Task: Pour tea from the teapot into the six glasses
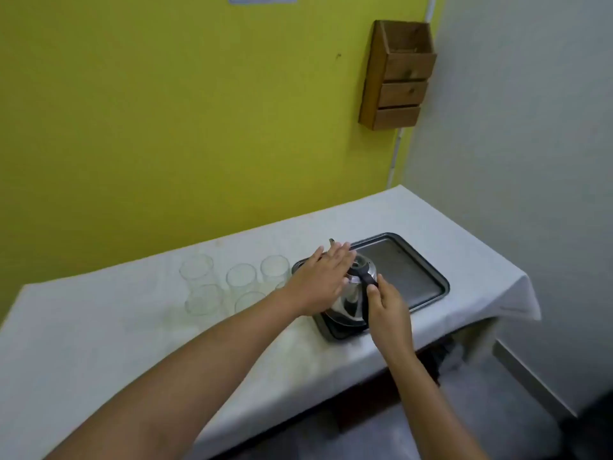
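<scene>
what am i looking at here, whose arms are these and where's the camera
The camera sits on a person's head, looking forward and down, so the two bare arms are their own. There is no machine. A table under a white cloth holds empty clear glasses and a dark tray. A shiny metal teapot stands on the tray. The left hand lies flat over the teapot's side; the right hand is at its black handle, though a firm grip cannot be told. Nothing is lifted.

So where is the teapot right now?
The teapot sits at the near left end of the dark tray, just right of the glasses, with both hands at it.
</scene>
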`<state>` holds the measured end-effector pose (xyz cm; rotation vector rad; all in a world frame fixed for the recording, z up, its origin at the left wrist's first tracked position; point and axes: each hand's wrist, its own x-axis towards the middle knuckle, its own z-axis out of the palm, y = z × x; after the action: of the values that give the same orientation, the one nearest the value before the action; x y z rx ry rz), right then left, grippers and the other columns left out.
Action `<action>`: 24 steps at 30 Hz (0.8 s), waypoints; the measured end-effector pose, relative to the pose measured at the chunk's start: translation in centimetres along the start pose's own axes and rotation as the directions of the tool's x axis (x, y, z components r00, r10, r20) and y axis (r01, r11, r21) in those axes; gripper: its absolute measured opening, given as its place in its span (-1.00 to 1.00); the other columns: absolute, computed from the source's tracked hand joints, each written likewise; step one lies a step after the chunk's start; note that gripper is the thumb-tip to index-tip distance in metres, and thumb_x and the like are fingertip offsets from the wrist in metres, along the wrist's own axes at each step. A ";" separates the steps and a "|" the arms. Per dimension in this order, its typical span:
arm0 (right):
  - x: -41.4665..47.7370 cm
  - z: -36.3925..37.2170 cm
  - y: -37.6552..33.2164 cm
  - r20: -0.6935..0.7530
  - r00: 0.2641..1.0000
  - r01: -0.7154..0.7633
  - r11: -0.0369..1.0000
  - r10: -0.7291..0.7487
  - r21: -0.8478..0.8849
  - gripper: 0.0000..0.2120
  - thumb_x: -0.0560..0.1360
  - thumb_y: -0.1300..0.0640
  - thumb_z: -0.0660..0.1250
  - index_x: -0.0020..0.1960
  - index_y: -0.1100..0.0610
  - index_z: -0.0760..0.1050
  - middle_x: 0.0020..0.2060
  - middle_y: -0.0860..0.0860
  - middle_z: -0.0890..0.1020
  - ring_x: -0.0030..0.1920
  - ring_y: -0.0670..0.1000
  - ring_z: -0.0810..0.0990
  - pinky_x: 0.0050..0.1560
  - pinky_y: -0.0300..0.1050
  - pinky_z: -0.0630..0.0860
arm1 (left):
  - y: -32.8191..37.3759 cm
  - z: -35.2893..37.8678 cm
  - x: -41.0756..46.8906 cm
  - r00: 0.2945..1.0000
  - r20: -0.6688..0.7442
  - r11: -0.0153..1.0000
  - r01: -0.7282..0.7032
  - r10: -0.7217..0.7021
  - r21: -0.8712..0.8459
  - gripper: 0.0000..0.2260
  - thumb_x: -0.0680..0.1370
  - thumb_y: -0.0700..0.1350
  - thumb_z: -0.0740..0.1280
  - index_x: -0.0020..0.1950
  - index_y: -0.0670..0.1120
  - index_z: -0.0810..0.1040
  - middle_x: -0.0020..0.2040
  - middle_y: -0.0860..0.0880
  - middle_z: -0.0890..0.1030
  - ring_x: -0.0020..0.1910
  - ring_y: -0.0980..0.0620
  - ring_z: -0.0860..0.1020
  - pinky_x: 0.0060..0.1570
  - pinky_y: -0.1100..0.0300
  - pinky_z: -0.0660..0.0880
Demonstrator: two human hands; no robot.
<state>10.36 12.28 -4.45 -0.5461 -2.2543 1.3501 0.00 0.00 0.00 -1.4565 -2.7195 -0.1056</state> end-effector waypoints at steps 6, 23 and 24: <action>0.0 0.7 -0.1 -0.130 0.959 -0.226 0.958 0.251 0.176 -0.79 0.62 -0.03 0.22 0.02 0.10 0.51 -0.11 -0.01 0.62 -0.10 -0.04 0.59 -0.22 -0.24 0.40 | 0.9 1.6 1.2 0.998 -0.004 0.998 -0.065 0.065 -0.003 -0.52 0.63 -0.01 -0.10 0.53 -0.10 -0.08 0.56 -0.09 -0.08 0.52 0.01 -0.12 0.46 0.08 -0.16; 2.0 2.0 1.9 -0.168 0.902 -0.312 0.869 0.397 0.384 -0.59 0.55 -0.13 0.33 -0.21 0.23 0.48 -0.37 0.02 0.51 -0.37 -0.08 0.43 -0.33 -0.24 0.41 | 1.4 3.9 2.2 0.999 -0.039 1.000 0.005 -0.006 -0.016 -0.42 0.51 -0.08 -0.05 0.52 -0.13 -0.08 0.55 -0.11 -0.03 0.52 -0.03 -0.10 0.48 -0.03 -0.10; 2.2 1.8 2.1 -0.173 0.904 -0.305 0.873 0.391 0.381 -0.58 0.54 -0.12 0.34 -0.21 0.25 0.48 -0.38 0.03 0.52 -0.37 -0.08 0.43 -0.35 -0.28 0.40 | 1.7 4.0 2.3 0.999 -0.050 1.000 0.018 -0.019 -0.017 -0.42 0.50 -0.08 -0.04 0.52 -0.13 -0.08 0.55 -0.11 -0.03 0.52 -0.04 -0.09 0.48 -0.04 -0.10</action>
<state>7.71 13.16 -6.70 -0.9705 -1.7176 1.7036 0.05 3.16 -3.70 -1.4135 -2.6987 -0.1629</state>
